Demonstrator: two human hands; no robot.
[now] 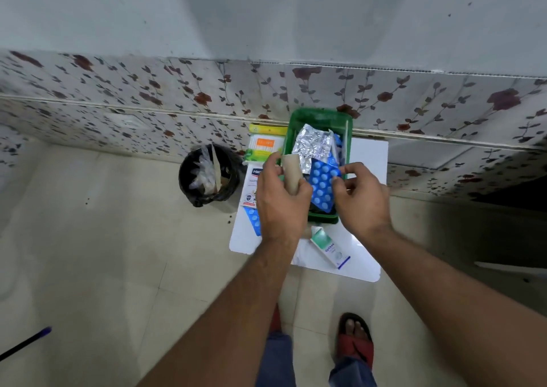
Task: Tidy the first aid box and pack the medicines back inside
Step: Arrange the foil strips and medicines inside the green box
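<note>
Risk: the blue blister [323, 186], pinched only at its far corner by the right hand [359, 197], is hanging tilted over the green box [299, 117]; a weak pinch could be letting it slide past the box's near rim onto the white surface [368, 155]. The left hand [281, 200] is curling its fingers around a brown roll [291, 175] at the box's left rim, and could be nudging the silver blister [313, 143] lying inside. Both forearms are reaching forward and down, palms turned inward. A tube [330, 246] is lying just in front of the box, a bin [208, 175] left of it.
</note>
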